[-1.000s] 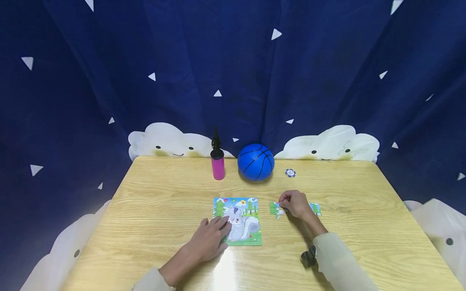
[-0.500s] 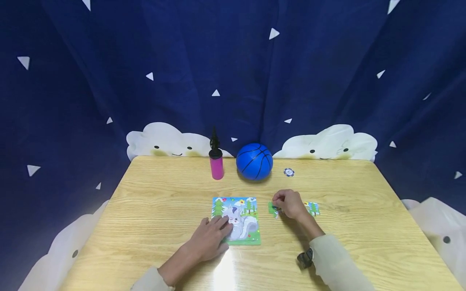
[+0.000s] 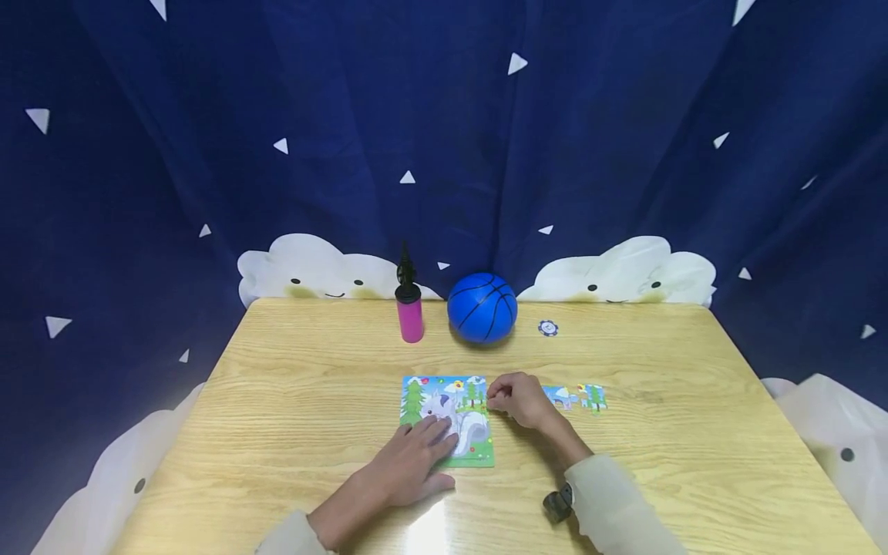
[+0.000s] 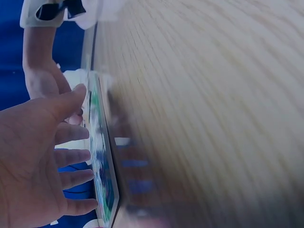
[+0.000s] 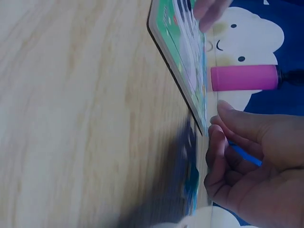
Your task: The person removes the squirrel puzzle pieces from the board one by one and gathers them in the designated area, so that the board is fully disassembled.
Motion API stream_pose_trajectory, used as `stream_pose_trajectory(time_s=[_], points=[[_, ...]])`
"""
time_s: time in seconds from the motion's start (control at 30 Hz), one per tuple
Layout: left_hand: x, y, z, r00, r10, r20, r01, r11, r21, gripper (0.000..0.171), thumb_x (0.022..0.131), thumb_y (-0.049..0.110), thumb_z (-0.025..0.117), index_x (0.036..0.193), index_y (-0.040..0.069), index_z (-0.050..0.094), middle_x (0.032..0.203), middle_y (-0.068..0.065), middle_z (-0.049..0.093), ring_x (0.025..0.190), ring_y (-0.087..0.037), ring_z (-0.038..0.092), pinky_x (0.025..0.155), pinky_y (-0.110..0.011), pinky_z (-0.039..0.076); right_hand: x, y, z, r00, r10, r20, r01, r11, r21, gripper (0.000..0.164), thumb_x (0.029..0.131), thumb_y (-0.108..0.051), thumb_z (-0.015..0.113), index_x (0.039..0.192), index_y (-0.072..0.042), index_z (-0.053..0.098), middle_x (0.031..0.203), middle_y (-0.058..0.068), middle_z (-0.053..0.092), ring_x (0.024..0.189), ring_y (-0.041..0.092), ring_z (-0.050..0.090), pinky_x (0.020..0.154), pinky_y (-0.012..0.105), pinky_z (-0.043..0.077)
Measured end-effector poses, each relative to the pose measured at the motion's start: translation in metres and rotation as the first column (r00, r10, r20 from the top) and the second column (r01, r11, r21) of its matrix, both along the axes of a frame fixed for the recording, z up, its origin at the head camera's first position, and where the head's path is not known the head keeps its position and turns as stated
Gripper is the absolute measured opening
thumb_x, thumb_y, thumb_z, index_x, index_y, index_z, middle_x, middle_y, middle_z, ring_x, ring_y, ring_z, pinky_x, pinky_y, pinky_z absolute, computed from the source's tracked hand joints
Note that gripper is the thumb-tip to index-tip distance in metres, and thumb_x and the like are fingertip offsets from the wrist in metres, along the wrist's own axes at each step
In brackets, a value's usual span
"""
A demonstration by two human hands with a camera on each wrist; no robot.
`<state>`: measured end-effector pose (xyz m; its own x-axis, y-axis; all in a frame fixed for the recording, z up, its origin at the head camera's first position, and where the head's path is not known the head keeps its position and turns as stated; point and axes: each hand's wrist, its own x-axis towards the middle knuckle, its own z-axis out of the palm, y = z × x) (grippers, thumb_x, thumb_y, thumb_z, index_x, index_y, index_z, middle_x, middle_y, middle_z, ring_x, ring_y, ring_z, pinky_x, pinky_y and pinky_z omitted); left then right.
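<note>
A jigsaw puzzle (image 3: 479,455) with a squirrel and trees lies flat on the table. My left hand (image 3: 412,462) rests on its lower left part, with fingers extended; in the left wrist view these fingers (image 4: 76,156) touch the picture side. My right hand (image 3: 523,401) is at the puzzle's upper right edge, its fingers bent and thumb near the index finger. Whether a small piece is between those fingertips cannot be made out. Just right of this hand lie loose puzzle pieces (image 3: 593,397), partly hidden by it.
Farther back on the wooden table (image 3: 298,362) stand a pink hand pump (image 3: 411,320) with a black top and a blue ball (image 3: 482,308). A blue-and-white poker chip (image 3: 548,328) lies to the ball's right. A dark blue curtain (image 3: 347,154) hangs behind.
My right hand has moved left from the loose pieces to the puzzle's right edge, uncovering pieces beneath its path. My left hand has slid slightly right over the puzzle, its thumb spreading outward.
</note>
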<state>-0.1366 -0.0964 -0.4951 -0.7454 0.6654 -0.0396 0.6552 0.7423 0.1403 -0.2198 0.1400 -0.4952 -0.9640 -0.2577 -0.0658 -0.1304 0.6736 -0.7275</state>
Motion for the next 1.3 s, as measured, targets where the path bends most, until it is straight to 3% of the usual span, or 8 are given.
stream_pose_trajectory(time_s=[0.27,0.63,0.87,1.3], points=[[0.003,0.002,-0.003,1.0,-0.018,0.018,0.018,1.0,0.0,0.067,0.09,0.058,0.046,0.141,0.015,0.045,0.15,-0.011,0.039,0.138,-0.032,0.037,0.104,-0.053,0.039,0.005,-0.017,-0.007,0.999,0.049,-0.008,-0.049,0.999,0.018,0.007,0.078,-0.007,0.074,0.083,-0.004,0.071,0.068,-0.002,0.061,0.063,0.006,0.049,0.056,0.017,0.041],[0.005,0.003,-0.003,1.0,-0.015,0.015,0.015,0.999,-0.032,0.067,0.09,0.059,0.045,0.142,0.017,0.045,0.151,-0.009,0.038,0.139,-0.03,0.036,0.104,-0.053,0.039,0.008,-0.025,-0.006,1.0,0.015,-0.003,-0.015,1.0,0.027,0.005,0.076,-0.004,0.074,0.077,-0.006,0.069,0.065,-0.002,0.058,0.062,0.006,0.048,0.057,0.017,0.04],[0.004,0.002,-0.007,1.0,-0.022,-0.005,0.022,1.0,-0.022,0.065,0.091,0.057,0.046,0.142,0.016,0.045,0.151,-0.01,0.038,0.138,-0.031,0.036,0.103,-0.054,0.04,0.007,-0.024,-0.007,0.999,0.032,-0.042,-0.031,0.999,0.034,0.006,0.076,-0.005,0.074,0.077,-0.007,0.068,0.066,-0.001,0.059,0.061,0.006,0.048,0.057,0.018,0.041],[0.004,0.003,-0.01,0.999,-0.029,-0.026,0.029,1.0,-0.012,0.064,0.092,0.055,0.045,0.142,0.016,0.045,0.151,-0.01,0.038,0.137,-0.031,0.038,0.102,-0.054,0.041,0.003,-0.023,-0.004,0.999,0.032,-0.005,-0.032,0.999,0.029,0.01,0.082,-0.007,0.071,0.075,-0.01,0.064,0.066,-0.003,0.057,0.062,0.008,0.049,0.056,0.018,0.04]])
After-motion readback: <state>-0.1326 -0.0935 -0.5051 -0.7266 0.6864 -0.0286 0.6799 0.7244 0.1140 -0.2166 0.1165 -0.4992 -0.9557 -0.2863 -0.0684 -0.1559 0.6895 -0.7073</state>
